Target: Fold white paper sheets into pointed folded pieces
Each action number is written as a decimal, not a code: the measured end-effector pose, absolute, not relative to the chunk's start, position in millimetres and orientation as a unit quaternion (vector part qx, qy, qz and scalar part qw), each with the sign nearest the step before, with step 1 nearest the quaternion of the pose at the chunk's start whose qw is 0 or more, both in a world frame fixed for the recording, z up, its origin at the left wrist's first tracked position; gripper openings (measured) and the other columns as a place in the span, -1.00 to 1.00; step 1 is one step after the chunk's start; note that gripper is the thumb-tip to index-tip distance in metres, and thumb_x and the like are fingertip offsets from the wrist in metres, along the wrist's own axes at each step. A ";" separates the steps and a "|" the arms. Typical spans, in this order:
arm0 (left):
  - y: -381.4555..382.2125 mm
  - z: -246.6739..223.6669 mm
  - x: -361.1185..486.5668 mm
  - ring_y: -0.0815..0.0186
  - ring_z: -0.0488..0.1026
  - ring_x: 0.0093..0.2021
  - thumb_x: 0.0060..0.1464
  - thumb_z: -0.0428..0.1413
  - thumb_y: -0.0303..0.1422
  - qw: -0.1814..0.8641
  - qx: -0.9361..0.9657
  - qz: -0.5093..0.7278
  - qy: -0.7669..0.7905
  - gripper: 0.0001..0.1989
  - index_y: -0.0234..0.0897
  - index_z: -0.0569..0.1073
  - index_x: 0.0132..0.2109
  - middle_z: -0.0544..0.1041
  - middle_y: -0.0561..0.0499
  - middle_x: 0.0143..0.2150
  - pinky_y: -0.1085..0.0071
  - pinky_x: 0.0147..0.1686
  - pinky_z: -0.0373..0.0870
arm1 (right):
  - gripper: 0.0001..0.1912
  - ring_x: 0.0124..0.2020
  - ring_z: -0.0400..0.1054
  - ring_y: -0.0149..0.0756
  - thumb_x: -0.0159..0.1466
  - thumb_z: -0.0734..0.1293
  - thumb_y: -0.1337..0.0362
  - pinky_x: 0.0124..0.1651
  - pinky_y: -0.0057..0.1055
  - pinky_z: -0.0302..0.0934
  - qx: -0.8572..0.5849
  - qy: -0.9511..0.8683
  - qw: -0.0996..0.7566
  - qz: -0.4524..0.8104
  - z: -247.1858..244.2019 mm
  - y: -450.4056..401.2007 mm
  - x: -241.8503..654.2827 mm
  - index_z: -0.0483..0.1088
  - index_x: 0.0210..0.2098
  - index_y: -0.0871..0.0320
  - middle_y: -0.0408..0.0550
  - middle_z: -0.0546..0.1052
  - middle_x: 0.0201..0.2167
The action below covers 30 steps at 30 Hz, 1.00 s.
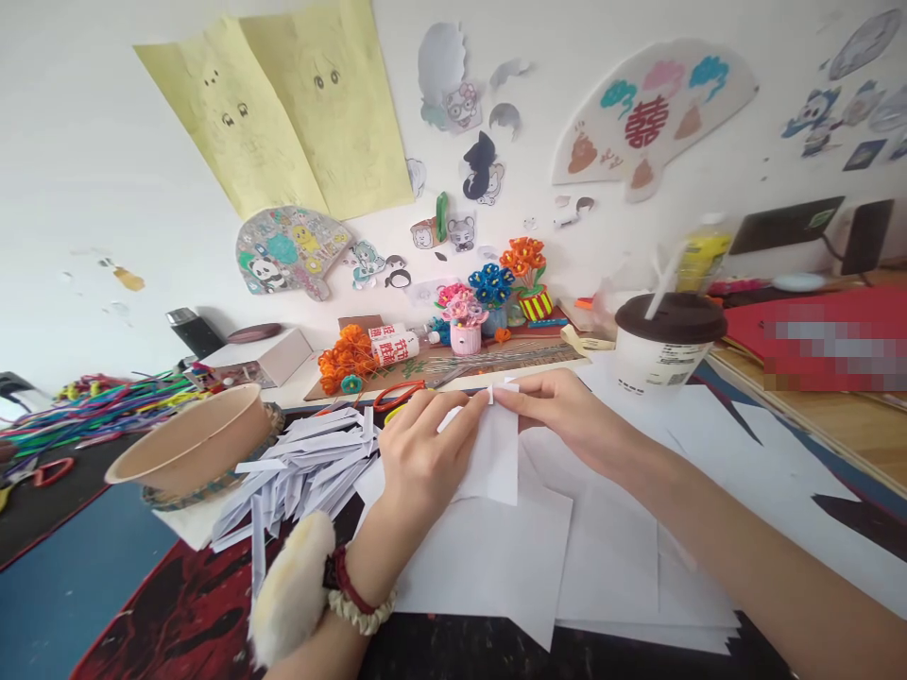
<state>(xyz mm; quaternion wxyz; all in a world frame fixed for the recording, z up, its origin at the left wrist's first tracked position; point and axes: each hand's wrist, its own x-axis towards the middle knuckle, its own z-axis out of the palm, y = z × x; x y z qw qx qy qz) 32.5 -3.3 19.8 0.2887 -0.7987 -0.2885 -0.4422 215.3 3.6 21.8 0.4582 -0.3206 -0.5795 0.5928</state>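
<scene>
Both of my hands pinch a small sheet of white paper near its top edge, where a narrow strip is folded over. My left hand grips the paper from the left, fingers curled at the fold. From the right, my right hand holds the top right corner between thumb and fingers. Beneath lie larger loose white sheets, overlapping each other. A heap of narrow folded paper strips lies just left of my left hand. Hair ties and a fluffy piece are around my left wrist.
A lidded cup with a straw stands beyond my right forearm. To the left is a tan bowl. Orange-handled scissors and flower pots sit at the back against the wall. Colourful pipe cleaners lie far left.
</scene>
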 end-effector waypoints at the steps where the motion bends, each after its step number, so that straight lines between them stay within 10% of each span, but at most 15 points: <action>1: -2.8 20.0 31.8 0.31 0.44 -0.36 0.07 0.17 -0.56 0.291 -0.802 -0.439 -0.283 -0.78 -0.23 0.56 -0.14 0.60 0.01 -0.33 0.41 -0.36 0.38 | -0.66 -0.32 0.45 -0.27 0.20 0.38 0.03 -0.19 -0.31 0.36 -0.322 -0.578 0.461 0.591 22.4 3.3 215.5 0.54 -0.42 0.21 -0.03 0.57 -0.42; 9: -7.2 22.4 33.0 0.27 0.45 -0.31 0.09 0.16 -0.49 0.254 -0.820 -0.414 -0.302 -0.79 -0.19 0.56 -0.12 0.61 0.01 -0.30 0.36 -0.31 0.39 | -0.67 -0.43 0.38 -0.35 0.17 0.40 0.05 -0.30 -0.38 0.28 -0.356 -0.575 0.474 0.564 24.6 2.5 213.8 0.47 -0.54 0.18 -0.13 0.50 -0.52; 19: -11.7 29.3 44.2 0.38 0.39 -0.53 0.10 0.16 -0.20 -0.254 -0.698 -0.458 -0.488 -0.76 -0.29 0.48 -0.41 0.51 0.04 -0.50 0.47 -0.50 0.32 | -0.70 -0.38 0.42 -0.24 0.13 0.43 0.02 -0.34 -0.38 0.26 -0.374 -0.615 0.482 0.499 25.9 -0.8 212.1 0.55 -0.45 0.16 -0.07 0.57 -0.46; 30: -9.9 29.4 42.4 0.41 0.32 -0.52 0.03 0.21 -0.18 -0.330 -0.642 -0.489 -0.490 -0.74 -0.31 0.48 -0.41 0.45 0.05 -0.51 0.49 -0.53 0.26 | -0.76 -0.23 0.51 -0.14 0.11 0.45 0.20 -0.20 -0.27 0.36 -0.364 -0.595 0.426 0.576 26.9 -2.6 211.7 0.60 -0.24 0.15 0.00 0.64 -0.30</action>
